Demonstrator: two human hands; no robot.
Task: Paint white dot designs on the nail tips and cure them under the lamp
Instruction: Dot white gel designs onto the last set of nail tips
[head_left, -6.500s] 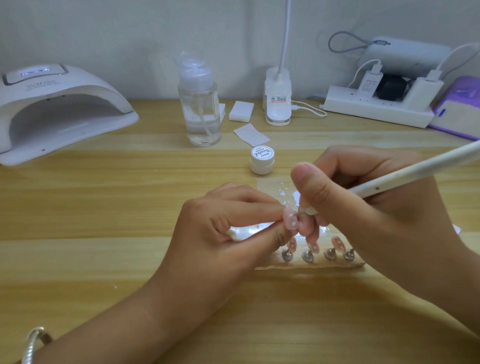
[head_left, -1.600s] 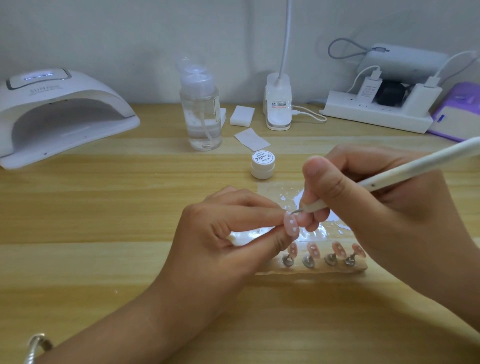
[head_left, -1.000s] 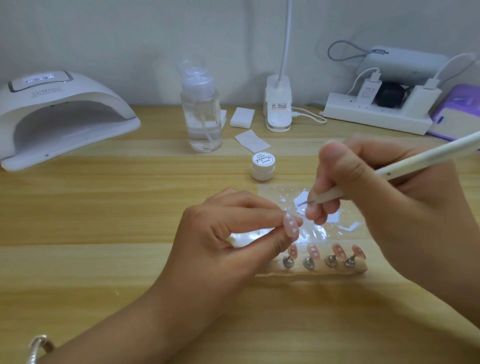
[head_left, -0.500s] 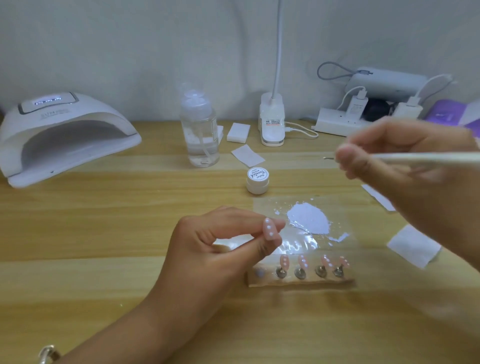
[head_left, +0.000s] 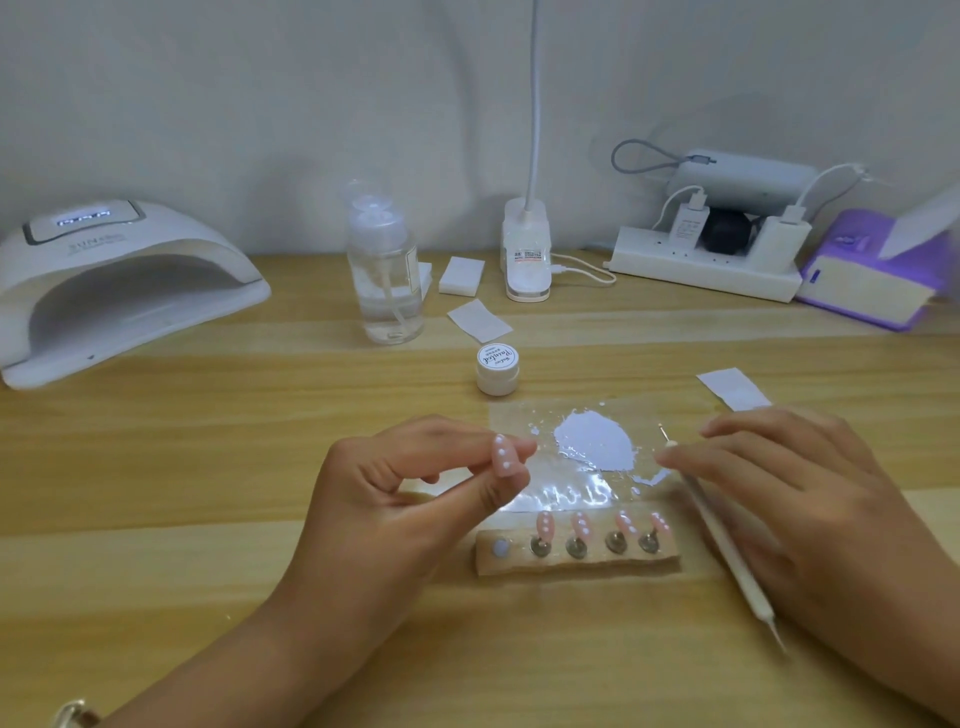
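Pink nail tip (head_left: 503, 457) with three white dots sits pinched between the thumb and forefinger of the left hand (head_left: 415, 499), raised above the wooden table (head_left: 156, 467). Just beyond those fingertips lies a clear film (head_left: 566, 493) carrying a puddle of white paint (head_left: 595, 441). Just below them a holder strip (head_left: 571, 564) bears four more dotted tips (head_left: 581, 522) on metal stands, with a pale disc at its end nearest the thumb.

The right hand (head_left: 779, 499) is spread with its fingers loosely straight over the dotting tool (head_left: 723, 540), which lies on the table. The thumb crosses it near its metal point. That hand is blurred, so I cannot tell whether the fingers press the tool.

Far past the left knuckles stands the curing lamp (head_left: 119, 280), its outer edge cut off. A bracelet (head_left: 72, 714) is cropped at the bottom corner.

Beyond the film, the small white jar (head_left: 497, 369) is lidded, so its contents are hidden. The pump bottle (head_left: 384, 280) behind it holds clear liquid.
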